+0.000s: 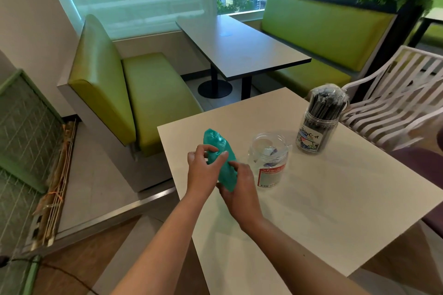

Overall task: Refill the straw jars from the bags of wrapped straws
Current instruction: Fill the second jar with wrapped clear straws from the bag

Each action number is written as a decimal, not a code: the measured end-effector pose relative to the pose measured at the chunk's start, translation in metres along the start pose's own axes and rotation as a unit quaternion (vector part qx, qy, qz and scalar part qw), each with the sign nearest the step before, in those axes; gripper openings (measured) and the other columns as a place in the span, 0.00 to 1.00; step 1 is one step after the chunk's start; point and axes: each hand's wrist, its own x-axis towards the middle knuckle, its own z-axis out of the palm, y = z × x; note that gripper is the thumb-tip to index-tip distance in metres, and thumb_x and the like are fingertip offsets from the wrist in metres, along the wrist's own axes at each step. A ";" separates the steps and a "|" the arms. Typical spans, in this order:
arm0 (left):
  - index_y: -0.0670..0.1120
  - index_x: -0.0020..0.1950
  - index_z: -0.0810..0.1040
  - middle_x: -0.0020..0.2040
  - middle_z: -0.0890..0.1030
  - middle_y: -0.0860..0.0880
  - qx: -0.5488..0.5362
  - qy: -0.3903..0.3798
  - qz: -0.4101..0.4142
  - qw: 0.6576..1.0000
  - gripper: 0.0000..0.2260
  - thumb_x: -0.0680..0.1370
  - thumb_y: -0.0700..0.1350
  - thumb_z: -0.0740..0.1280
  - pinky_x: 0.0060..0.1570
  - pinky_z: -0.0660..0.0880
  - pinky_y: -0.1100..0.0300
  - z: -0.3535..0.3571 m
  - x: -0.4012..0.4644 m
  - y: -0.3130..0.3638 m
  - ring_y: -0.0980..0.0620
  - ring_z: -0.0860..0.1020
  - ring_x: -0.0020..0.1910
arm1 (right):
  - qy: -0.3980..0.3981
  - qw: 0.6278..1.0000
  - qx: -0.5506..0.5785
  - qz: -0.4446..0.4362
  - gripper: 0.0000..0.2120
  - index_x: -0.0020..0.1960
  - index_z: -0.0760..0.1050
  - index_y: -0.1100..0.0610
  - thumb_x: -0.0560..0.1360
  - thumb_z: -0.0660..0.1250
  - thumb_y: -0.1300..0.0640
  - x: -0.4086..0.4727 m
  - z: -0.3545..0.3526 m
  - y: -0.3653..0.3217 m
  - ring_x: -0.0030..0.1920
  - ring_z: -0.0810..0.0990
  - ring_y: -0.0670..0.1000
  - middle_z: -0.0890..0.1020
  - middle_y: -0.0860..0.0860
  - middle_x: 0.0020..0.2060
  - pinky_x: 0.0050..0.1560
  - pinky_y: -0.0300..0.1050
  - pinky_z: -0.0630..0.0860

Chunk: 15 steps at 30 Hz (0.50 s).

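Note:
Over the white table I hold a teal bag of straws, tilted with its top end pointing away to the left. My left hand pinches its middle from the left. My right hand grips its lower end from below. Just right of the bag stands a clear, nearly empty jar with a red-and-white label and no lid. Farther back right, a second clear jar is packed with dark straws still covered by a clear plastic bag.
A white slatted chair stands at the table's far right edge. A green bench and another table lie beyond. The floor drops away left of the table, with a green mesh panel at far left.

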 end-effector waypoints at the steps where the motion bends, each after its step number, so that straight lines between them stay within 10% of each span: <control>1: 0.58 0.50 0.72 0.57 0.68 0.50 0.000 -0.013 0.007 1.000 0.09 0.75 0.54 0.71 0.54 0.80 0.50 0.000 -0.001 0.001 0.51 0.76 0.56 | 0.012 1.000 0.003 -0.003 0.27 0.67 0.66 0.52 0.72 0.74 0.58 0.002 -0.001 0.000 0.61 0.72 0.46 0.72 0.49 0.62 0.64 0.46 0.74; 10: 0.51 0.62 0.63 0.61 0.71 0.45 -0.046 -0.045 0.002 0.998 0.30 0.68 0.56 0.76 0.54 0.78 0.56 -0.008 0.001 -0.007 0.51 0.76 0.54 | 0.043 0.976 0.173 0.126 0.21 0.59 0.70 0.52 0.69 0.70 0.62 0.029 -0.037 -0.003 0.52 0.79 0.48 0.79 0.48 0.52 0.49 0.37 0.77; 15: 0.54 0.74 0.54 0.66 0.67 0.53 0.016 -0.123 -0.088 0.988 0.55 0.56 0.62 0.82 0.64 0.70 0.57 -0.018 0.012 -0.020 0.54 0.68 0.65 | 0.031 0.948 0.251 0.191 0.15 0.55 0.74 0.53 0.69 0.66 0.62 0.039 -0.057 0.010 0.48 0.82 0.53 0.83 0.51 0.48 0.48 0.52 0.81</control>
